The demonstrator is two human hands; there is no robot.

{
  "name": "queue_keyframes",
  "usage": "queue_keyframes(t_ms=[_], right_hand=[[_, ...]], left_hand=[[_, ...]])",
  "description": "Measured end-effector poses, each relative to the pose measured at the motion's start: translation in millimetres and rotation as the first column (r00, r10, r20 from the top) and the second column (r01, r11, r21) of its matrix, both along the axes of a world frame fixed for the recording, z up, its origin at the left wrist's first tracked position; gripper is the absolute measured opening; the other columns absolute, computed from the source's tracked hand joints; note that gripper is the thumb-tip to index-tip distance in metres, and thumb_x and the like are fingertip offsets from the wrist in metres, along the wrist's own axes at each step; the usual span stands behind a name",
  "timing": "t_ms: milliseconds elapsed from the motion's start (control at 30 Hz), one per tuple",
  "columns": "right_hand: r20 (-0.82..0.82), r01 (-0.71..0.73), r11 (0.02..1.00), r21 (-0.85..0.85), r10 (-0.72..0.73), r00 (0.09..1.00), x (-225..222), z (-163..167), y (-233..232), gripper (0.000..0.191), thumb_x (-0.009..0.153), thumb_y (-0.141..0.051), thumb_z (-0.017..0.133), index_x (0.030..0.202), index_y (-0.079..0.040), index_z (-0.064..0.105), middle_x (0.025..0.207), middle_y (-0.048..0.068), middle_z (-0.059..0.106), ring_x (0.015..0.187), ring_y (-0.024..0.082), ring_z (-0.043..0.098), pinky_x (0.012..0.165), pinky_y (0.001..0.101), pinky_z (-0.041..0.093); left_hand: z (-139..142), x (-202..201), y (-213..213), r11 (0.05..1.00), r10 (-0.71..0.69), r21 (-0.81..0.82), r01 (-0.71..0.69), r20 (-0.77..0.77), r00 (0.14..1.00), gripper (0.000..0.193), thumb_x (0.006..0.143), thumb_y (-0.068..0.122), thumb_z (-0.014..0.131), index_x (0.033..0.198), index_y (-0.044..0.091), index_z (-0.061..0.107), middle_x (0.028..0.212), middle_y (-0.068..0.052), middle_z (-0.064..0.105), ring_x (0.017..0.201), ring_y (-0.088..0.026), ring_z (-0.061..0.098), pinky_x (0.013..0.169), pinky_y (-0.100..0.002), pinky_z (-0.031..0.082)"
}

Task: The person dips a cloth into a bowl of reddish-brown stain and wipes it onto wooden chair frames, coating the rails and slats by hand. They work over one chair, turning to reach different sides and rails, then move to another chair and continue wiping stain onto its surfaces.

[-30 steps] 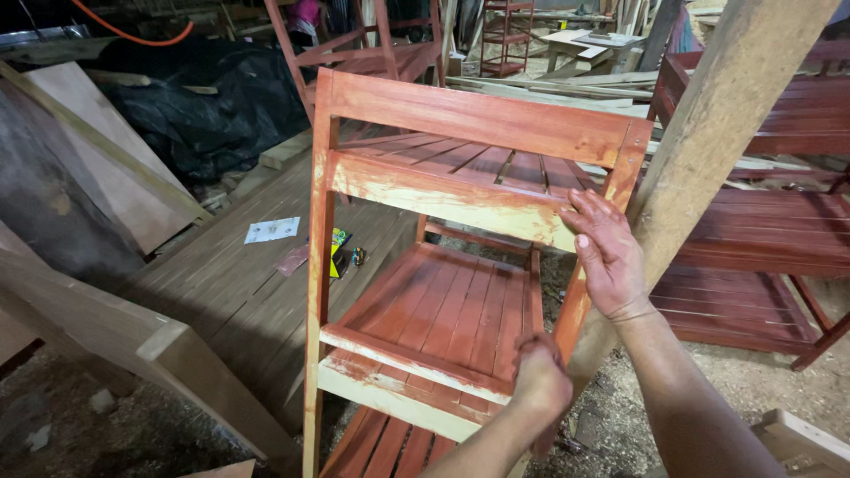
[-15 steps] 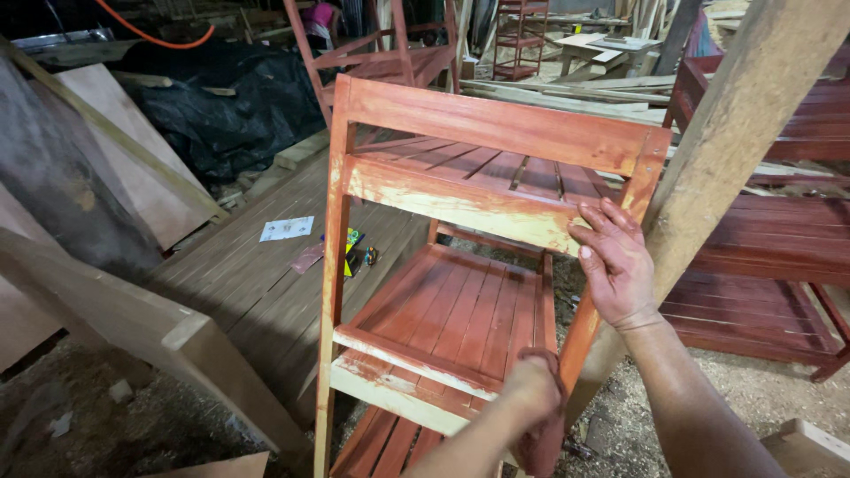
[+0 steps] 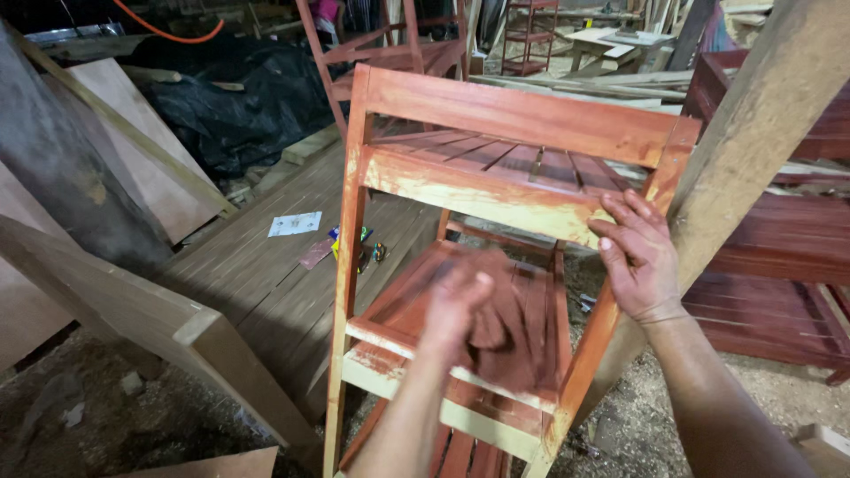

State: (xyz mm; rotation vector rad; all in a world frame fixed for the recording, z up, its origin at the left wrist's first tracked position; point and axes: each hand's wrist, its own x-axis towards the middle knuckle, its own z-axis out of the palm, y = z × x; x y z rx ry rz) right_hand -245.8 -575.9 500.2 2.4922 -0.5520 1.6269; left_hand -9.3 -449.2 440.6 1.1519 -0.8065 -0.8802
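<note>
A plank floor [image 3: 266, 283] of grey-brown boards carries the slatted wooden rack [image 3: 496, 177], which stands on it. On the boards left of the rack lie a white sheet of paper [image 3: 295, 223], a reddish scrap [image 3: 316, 252] and a few small colourful items [image 3: 359, 246]

Slatted wooden shelf rack [image 3: 496, 177] standing upright, mostly stained reddish-brown, pale bare wood left on its front rails, reddish stained rag [image 3: 505, 323], blurred, bunched in front of the middle shelf

Dim workshop – plank floor [image 3: 266, 283], sawdust ground [image 3: 646, 416], stacked red shelves [image 3: 788, 265]
</note>
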Motion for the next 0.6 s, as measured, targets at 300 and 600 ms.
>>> queue_keyframes(t_ms=[300, 600], right_hand=[[0.023, 0.01, 1.0, -0.006, -0.01, 1.0, -2.4, 2.5, -3.0, 0.023, 0.101, -0.012, 0.061, 0.119, -0.011, 0.075, 0.144, 0.012, 0.065, 0.146, 0.037, 0.05, 0.127, 0.0496, 0.034], [0.014, 0.023, 0.999, -0.022, -0.023, 1.0, -6.7, 6.5, 4.4, 0.021, 0.101, -0.013, 0.063, 0.117, -0.011, 0.076, 0.143, 0.013, 0.065, 0.146, 0.037, 0.051, 0.127, 0.0503, 0.034]], left_hand=[[-46.9, 12.2, 27.2, 0.966, -0.239, -0.133, 0.223, -0.115, 0.964, 0.059, 0.085, 0.014, 0.081, 0.139, 0.004, 0.06, 0.124, -0.013, 0.071, 0.105, -0.019, 0.071, 0.088, -0.033, 0.06], [-163.7, -45.2, 16.8, 0.591, -0.742, 0.684, 0.427, 0.255, 0.62, 0.021, 0.08, 0.005, 0.073, 0.101, 0.004, 0.077, 0.085, -0.009, 0.074, 0.074, -0.019, 0.069, 0.069, -0.035, 0.057]])
